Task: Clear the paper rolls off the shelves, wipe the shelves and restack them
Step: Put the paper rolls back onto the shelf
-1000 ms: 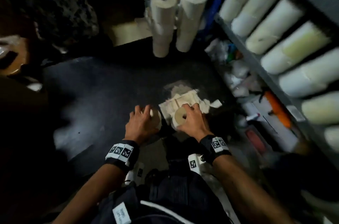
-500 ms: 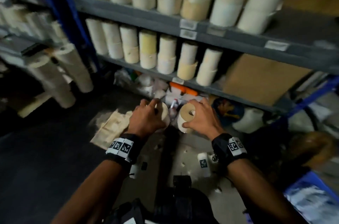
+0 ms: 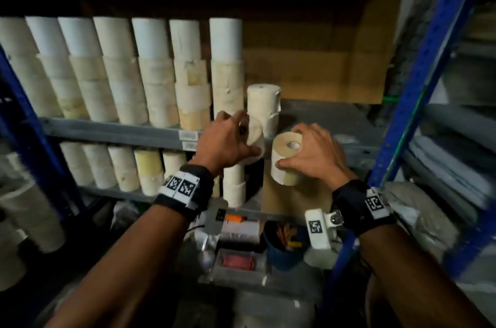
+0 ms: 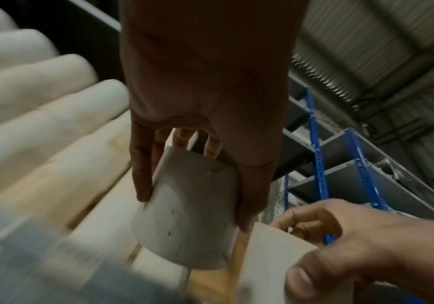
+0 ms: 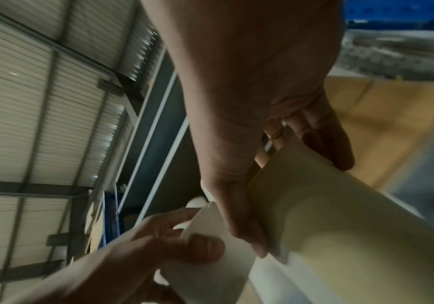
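My left hand (image 3: 230, 137) grips a white paper roll (image 3: 253, 133) by its end, fingers and thumb around it, held in front of the grey shelf (image 3: 120, 131). The left wrist view shows the same white roll (image 4: 187, 222) held between fingers and thumb. My right hand (image 3: 308, 151) grips a yellowish paper roll (image 3: 284, 164) just right of it; in the right wrist view this yellowish roll (image 5: 327, 216) fills the lower right. A short stack of rolls (image 3: 264, 104) stands on the shelf right behind both hands. Tall stacks of rolls (image 3: 150, 72) fill the shelf's left part.
Brown cardboard (image 3: 322, 53) lines the back of the shelf's bare right part. A lower shelf carries more rolls (image 3: 123, 166). Blue uprights (image 3: 418, 80) frame the rack. Below lie a blue bucket (image 3: 284, 249), boxes and clutter. More rolls (image 3: 32, 217) stand stacked at the lower left.
Both hands have lifted their rolls from floor level up to the upper shelf. My view has swung from the floor to face the rack.
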